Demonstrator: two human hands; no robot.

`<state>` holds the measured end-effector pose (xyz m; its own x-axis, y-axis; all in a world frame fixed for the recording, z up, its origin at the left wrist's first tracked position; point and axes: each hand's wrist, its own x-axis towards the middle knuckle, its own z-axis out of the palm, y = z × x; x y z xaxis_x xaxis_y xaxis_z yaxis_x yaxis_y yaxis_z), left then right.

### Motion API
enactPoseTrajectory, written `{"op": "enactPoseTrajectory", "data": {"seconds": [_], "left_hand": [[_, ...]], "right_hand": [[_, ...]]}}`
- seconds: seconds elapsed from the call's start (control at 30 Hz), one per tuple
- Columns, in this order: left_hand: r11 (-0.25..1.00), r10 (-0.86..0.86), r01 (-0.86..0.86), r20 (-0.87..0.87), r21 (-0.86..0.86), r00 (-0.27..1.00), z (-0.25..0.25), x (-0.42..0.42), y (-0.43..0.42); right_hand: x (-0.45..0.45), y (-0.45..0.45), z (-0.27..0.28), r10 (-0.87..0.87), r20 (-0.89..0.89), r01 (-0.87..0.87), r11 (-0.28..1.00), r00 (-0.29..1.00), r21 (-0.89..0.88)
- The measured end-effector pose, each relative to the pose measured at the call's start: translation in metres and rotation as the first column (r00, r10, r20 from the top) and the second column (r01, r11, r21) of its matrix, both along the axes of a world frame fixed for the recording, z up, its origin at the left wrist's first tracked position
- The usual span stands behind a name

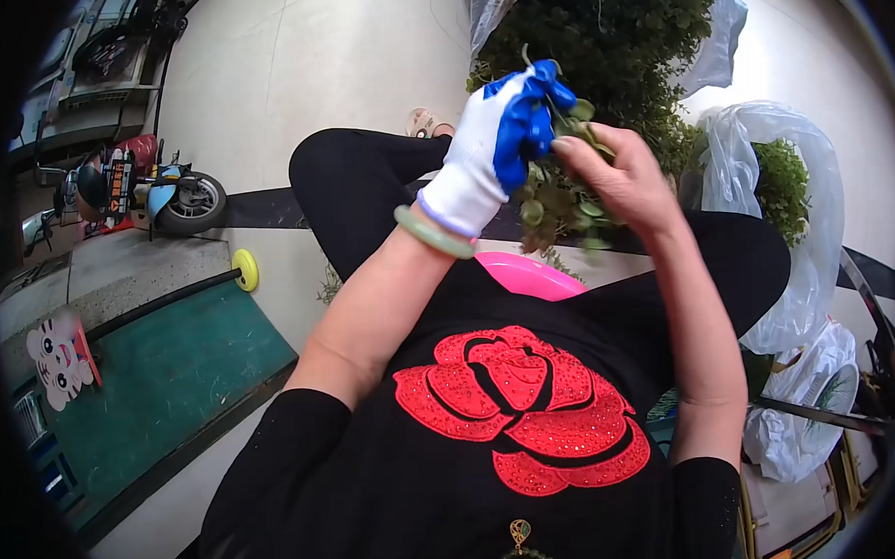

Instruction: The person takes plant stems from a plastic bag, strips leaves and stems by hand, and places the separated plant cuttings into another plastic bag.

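My left hand (501, 137) wears a white glove with blue-coated fingers, which are closed around the stems of a leafy green sprig (564, 199). Bare and touching the same sprig from the right, my right hand (618, 172) pinches at its upper leaves with thumb and fingers. The sprig hangs down between both hands, over my lap. Beyond them a large pile of green plants (607, 33) lies in an opened clear plastic bag (721, 28). Part of a pink basin (529, 276) shows below the hands.
Another plastic bag (812, 164) with greens stands to the right, above a white bag (803, 414). A green board (181, 361) with a yellow wheel (245, 270) is at the left. Behind it are a parked scooter's wheel (189, 201) and a tiled floor (328, 65).
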<state>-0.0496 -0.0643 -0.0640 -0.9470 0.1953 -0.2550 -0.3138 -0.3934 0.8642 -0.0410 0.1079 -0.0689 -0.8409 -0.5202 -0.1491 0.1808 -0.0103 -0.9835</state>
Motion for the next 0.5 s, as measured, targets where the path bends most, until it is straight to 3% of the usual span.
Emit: {"op": "enactPoseTrajectory", "data": {"seconds": [0.03, 0.07, 0.1, 0.13, 0.17, 0.2, 0.23, 0.27, 0.3, 0.33, 0.37, 0.4, 0.43, 0.5], "left_hand": [[0.996, 0.083, -0.082, -0.007, 0.015, 0.997, -0.015, -0.009, 0.002], [0.986, 0.163, -0.163, -0.017, 0.028, 0.986, -0.029, -0.019, 0.005], [0.888, 0.169, -0.305, 0.375, 0.343, 0.912, -0.028, -0.032, 0.002], [0.883, 0.203, -0.349, 0.415, 0.314, 0.887, -0.041, -0.060, -0.020], [0.874, 0.241, -0.397, 0.458, 0.281, 0.856, -0.052, -0.079, -0.046], [0.872, 0.269, -0.422, 0.477, 0.250, 0.837, -0.036, -0.087, -0.053], [0.907, 0.198, -0.340, 0.460, 0.248, 0.866, -0.002, -0.081, -0.043], [0.938, 0.020, -0.142, 0.358, 0.317, 0.933, 0.015, -0.076, -0.037], [0.931, -0.164, 0.065, 0.251, 0.360, 0.954, 0.024, -0.069, -0.032], [0.905, -0.277, 0.181, 0.209, 0.385, 0.938, 0.031, -0.065, -0.027], [0.864, -0.386, 0.300, 0.150, 0.403, 0.910, 0.036, -0.066, -0.023], [0.652, -0.560, 0.473, -0.043, 0.593, 0.827, 0.022, -0.075, -0.027], [0.648, -0.556, 0.455, -0.028, 0.611, 0.831, 0.023, -0.072, -0.023], [0.635, -0.555, 0.426, -0.003, 0.645, 0.832, 0.032, -0.066, -0.010]], "right_hand": [[0.008, -0.011, -0.003, -0.078, 0.203, 0.101, 0.989, 0.976, -0.106], [0.013, -0.019, -0.012, -0.119, 0.154, 0.133, 0.988, 0.981, -0.084], [0.029, -0.021, -0.011, 0.068, -0.254, -0.017, 0.980, 0.965, 0.198], [0.057, -0.026, 0.000, 0.290, -0.656, -0.102, 0.945, 0.697, 0.309], [0.097, -0.028, -0.007, 0.401, -0.592, -0.310, 0.916, 0.699, 0.254], [0.104, -0.022, 0.000, 0.426, -0.594, -0.213, 0.893, 0.683, 0.396], [0.103, -0.013, 0.005, 0.452, -0.595, -0.107, 0.846, 0.664, 0.523], [0.075, 0.005, -0.008, 0.215, -0.653, 0.030, 0.939, 0.726, 0.343], [0.050, 0.031, -0.020, 0.026, -0.464, 0.092, 0.969, 0.886, 0.230], [0.032, 0.053, -0.018, -0.275, -0.010, 0.275, 0.956, 0.961, 0.107], [0.024, 0.066, -0.009, -0.473, 0.112, 0.486, 0.855, 0.874, -0.181], [0.014, 0.078, -0.003, -0.517, -0.144, 0.505, 0.856, 0.844, -0.110], [0.007, 0.079, 0.024, -0.404, -0.309, 0.422, 0.907, 0.861, -0.011], [-0.003, 0.064, 0.056, -0.052, -0.243, 0.090, 0.984, 0.969, 0.151]]}}
